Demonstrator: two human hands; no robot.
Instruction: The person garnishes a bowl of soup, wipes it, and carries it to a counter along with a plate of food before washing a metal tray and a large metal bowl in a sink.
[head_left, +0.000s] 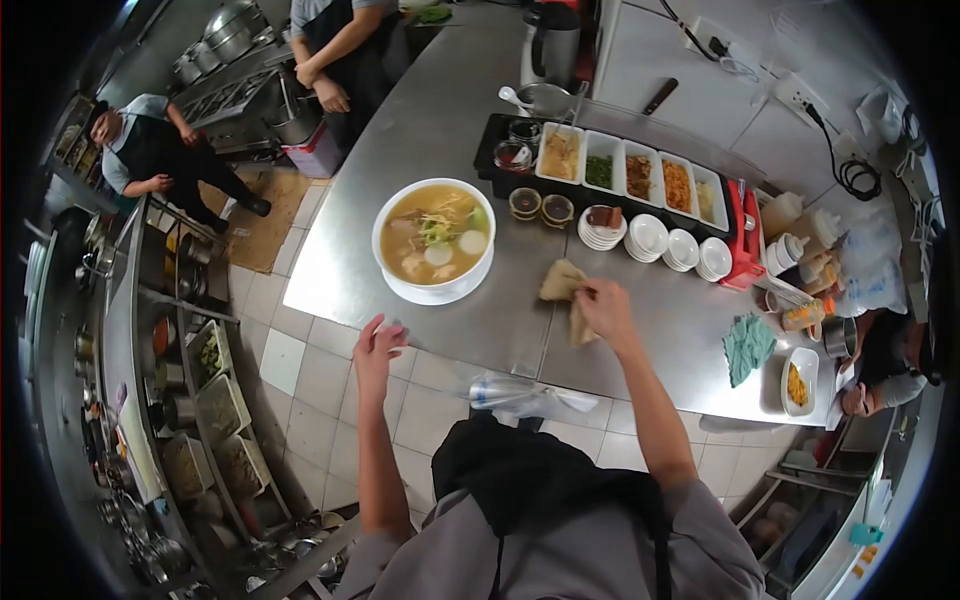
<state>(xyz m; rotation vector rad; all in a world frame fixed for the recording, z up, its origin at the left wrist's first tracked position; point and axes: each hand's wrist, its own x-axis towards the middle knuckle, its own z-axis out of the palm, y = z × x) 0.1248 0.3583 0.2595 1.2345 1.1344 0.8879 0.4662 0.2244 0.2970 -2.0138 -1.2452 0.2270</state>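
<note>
My right hand [604, 308] is closed round a beige cloth [563, 282] above the steel counter [500, 345], near its front edge. Part of the cloth hangs down below the fingers. My left hand [376, 350] is held in the air just off the counter's edge, fingers apart, holding nothing. In front of it, to the upper right, a white bowl [380, 240] of soup with noodles, greens and pale round pieces stands on a white plate [440, 294].
Behind the cloth are sauce cups [557, 209], stacked small dishes [648, 238] and a topping tray [640, 172]. To the right lie a green cloth [748, 348] and a white dish [800, 384]. Co-workers stand at far left, top and far right.
</note>
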